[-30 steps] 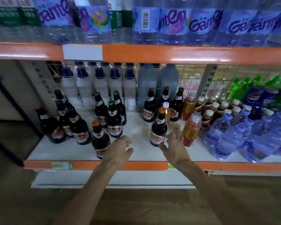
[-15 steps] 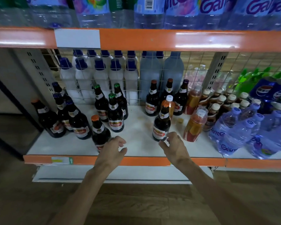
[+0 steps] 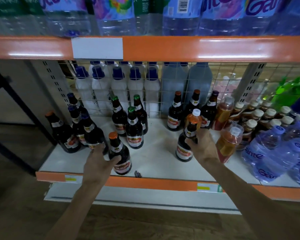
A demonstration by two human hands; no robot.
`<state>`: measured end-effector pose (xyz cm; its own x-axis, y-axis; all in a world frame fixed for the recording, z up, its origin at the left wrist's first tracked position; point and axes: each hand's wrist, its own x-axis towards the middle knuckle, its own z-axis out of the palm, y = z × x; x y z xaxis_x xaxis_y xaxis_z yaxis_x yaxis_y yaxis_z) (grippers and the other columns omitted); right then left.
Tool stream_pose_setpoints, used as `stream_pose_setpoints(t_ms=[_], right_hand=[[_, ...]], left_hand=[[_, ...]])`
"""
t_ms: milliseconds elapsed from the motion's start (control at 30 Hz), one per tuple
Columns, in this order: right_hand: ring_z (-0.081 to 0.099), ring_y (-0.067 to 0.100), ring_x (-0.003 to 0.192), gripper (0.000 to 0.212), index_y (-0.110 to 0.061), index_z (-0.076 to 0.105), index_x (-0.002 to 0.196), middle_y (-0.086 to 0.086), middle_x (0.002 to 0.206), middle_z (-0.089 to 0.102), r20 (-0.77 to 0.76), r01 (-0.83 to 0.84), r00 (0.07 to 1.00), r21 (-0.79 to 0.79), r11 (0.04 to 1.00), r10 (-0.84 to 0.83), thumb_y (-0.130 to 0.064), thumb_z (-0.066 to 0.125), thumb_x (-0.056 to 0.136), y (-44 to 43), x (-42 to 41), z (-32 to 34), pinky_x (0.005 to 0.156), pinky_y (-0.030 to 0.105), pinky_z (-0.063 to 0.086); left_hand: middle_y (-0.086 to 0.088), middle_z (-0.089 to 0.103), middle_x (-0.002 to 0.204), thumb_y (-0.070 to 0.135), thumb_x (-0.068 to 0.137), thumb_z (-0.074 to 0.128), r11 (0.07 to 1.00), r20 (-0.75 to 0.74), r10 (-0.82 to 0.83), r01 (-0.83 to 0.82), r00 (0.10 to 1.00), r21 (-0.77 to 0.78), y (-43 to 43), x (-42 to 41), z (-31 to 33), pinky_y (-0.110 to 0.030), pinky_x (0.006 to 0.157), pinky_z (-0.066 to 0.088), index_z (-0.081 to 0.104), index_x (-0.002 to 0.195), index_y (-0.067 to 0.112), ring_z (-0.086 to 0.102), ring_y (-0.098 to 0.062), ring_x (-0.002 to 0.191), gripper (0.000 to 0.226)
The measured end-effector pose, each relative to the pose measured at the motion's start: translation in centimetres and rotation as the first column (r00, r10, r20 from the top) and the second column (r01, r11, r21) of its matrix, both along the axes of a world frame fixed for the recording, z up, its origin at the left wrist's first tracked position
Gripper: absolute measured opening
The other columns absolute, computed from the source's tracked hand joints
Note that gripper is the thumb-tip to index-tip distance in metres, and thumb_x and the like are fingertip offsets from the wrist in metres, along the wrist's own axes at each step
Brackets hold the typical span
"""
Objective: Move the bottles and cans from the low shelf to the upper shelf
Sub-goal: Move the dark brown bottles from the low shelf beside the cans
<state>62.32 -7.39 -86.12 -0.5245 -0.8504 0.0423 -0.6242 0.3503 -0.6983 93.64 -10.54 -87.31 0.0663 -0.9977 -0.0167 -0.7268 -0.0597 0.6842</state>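
Several dark glass bottles stand on the low shelf (image 3: 154,153), a white board with an orange front edge. My left hand (image 3: 99,163) grips the body of a dark bottle with an orange cap (image 3: 121,160) near the front edge. My right hand (image 3: 203,148) grips another dark bottle (image 3: 184,153) at its neck, thumb round it. A white-capped orange drink bottle (image 3: 195,119) stands right behind that one. Both gripped bottles stand upright on the shelf. The upper shelf (image 3: 163,48), an orange beam overhead, carries large water bottles (image 3: 180,16).
More dark bottles stand at the left (image 3: 92,134), middle (image 3: 134,134) and back (image 3: 175,115). Orange tea bottles (image 3: 227,144) and wrapped water bottles (image 3: 275,153) crowd the right. White bottles (image 3: 118,87) sit behind a wire mesh. A small dark scrap (image 3: 138,174) lies at the front edge.
Both hands reached forward from the shelf's front edge and closed on bottles: the left on the orange-capped one, the right on the neck of the middle one. My view came closer.
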Motion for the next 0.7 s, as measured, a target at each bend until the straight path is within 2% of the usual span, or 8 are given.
stream_pose_setpoints(t_ms=[100,167,267,333,400,467,567,700], right_hand=[[0.055,0.034,0.110,0.043,-0.010,0.043,0.123,0.014,0.122,0.055,0.033,0.000,0.999,-0.035,0.999,0.001,-0.026,0.064,0.089,-1.7,0.2,0.4,0.086,0.039,0.048],[0.056,0.034,0.111,0.040,-0.012,0.042,0.123,0.014,0.123,0.057,0.061,0.016,0.998,-0.046,0.999,-0.013,-0.026,0.061,0.091,-2.2,0.2,0.5,0.087,0.041,0.048],[0.059,0.034,0.109,0.034,-0.016,0.043,0.122,0.012,0.123,0.061,0.079,0.056,0.996,-0.069,0.996,-0.050,-0.026,0.058,0.093,-2.7,0.2,0.3,0.088,0.045,0.051],[0.061,0.033,0.108,0.032,-0.017,0.045,0.122,0.010,0.121,0.063,0.071,0.057,0.996,-0.086,0.995,-0.051,-0.026,0.057,0.094,-2.9,0.1,0.1,0.088,0.045,0.052],[0.061,0.033,0.107,0.030,-0.016,0.046,0.123,0.009,0.118,0.064,0.081,0.046,0.996,-0.100,0.994,-0.038,-0.027,0.056,0.096,-3.0,0.0,0.1,0.088,0.045,0.052],[0.061,0.033,0.106,0.029,-0.015,0.048,0.122,0.010,0.115,0.065,0.087,0.055,0.995,-0.101,0.993,-0.046,-0.025,0.055,0.096,-3.0,0.0,0.3,0.089,0.046,0.051],[0.061,0.035,0.100,0.027,-0.015,0.050,0.120,0.011,0.106,0.066,0.070,0.070,0.996,-0.126,0.989,-0.062,-0.019,0.056,0.095,-2.2,0.4,0.6,0.085,0.045,0.051],[0.060,0.027,0.092,0.017,-0.019,0.052,0.109,0.000,0.094,0.062,0.105,0.068,0.993,-0.156,0.985,-0.052,-0.015,0.057,0.093,0.6,1.2,3.3,0.073,0.032,0.042]], left_hand=[[-0.003,0.067,0.112,0.022,0.086,0.074,0.996,-0.075,-0.029,0.023,0.997,-0.085,-0.8,-0.9,-0.2,-0.039,0.090,0.050,0.061,0.118,0.015,0.062,-0.026,0.107,0.035],[-0.002,0.068,0.103,0.012,0.086,0.073,0.994,-0.188,-0.020,-0.001,0.982,-0.112,-0.8,-1.3,0.0,-0.022,0.086,0.049,0.063,0.114,0.011,0.063,-0.018,0.102,0.030],[0.011,0.062,0.092,0.008,0.086,0.072,0.992,-0.274,-0.071,0.038,0.959,-0.123,-0.7,-1.6,0.3,-0.001,0.077,0.040,0.061,0.110,0.006,0.057,0.016,0.088,0.026],[0.014,0.057,0.086,0.007,0.087,0.070,0.993,-0.327,-0.074,0.040,0.942,-0.110,-1.0,-1.8,0.5,-0.004,0.081,0.039,0.060,0.105,0.005,0.054,0.021,0.077,0.021],[0.013,0.060,0.089,0.007,0.088,0.070,0.994,-0.368,-0.069,0.032,0.927,-0.105,-1.4,-1.9,1.1,-0.017,0.089,0.044,0.061,0.104,0.013,0.057,0.013,0.081,0.020],[0.008,0.064,0.093,0.008,0.088,0.070,0.994,-0.359,-0.075,0.039,0.930,-0.105,-1.7,-1.9,1.4,-0.026,0.085,0.047,0.060,0.104,0.022,0.059,-0.001,0.088,0.023],[-0.004,0.063,0.076,0.007,0.088,0.070,0.991,-0.386,-0.080,0.032,0.919,-0.130,-0.8,-2.4,2.1,-0.033,0.071,0.043,0.062,0.086,0.010,0.056,-0.003,0.073,0.009],[0.002,0.069,0.091,0.013,0.089,0.070,0.992,-0.404,-0.073,0.025,0.912,-0.123,1.7,-2.9,5.4,-0.035,0.081,0.049,0.068,0.098,0.015,0.063,-0.013,0.095,0.010]])
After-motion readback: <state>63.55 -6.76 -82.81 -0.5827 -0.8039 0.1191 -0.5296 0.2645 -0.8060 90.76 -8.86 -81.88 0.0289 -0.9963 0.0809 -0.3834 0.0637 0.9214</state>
